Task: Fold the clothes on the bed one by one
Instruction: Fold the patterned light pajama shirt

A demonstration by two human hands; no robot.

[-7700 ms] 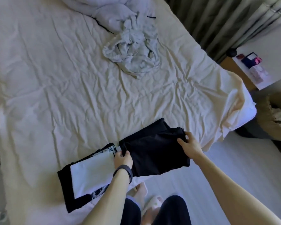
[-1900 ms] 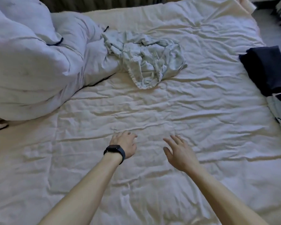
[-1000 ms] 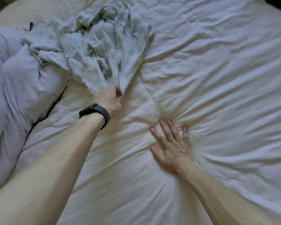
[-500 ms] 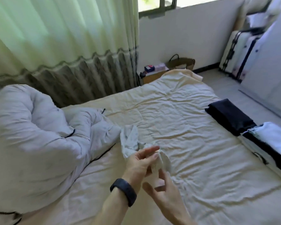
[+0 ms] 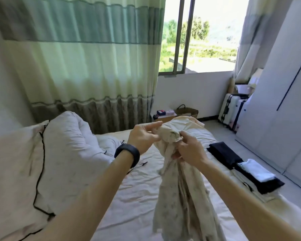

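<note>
Pale garment (image 5: 182,197) held up above bed (image 5: 137,197), frame centre. Long axis vertical: bunched top at 12 o'clock, loose end hanging toward 6. Left hand (image 5: 142,136) pinches top edge. Right hand (image 5: 189,150) grips bunch just below. Folded dark clothes (image 5: 224,154) at 3 o'clock.

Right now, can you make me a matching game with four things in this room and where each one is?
Things
1. pale garment
2. folded black garment
3. suitcase
4. black wristband

Places
A. standing on the floor beside the wardrobe
B. on the wrist behind the left hand
C. held up by the left hand and the right hand
D. lying near the right-hand edge of the bed

Pairs: 1-C, 2-D, 3-A, 4-B
</note>
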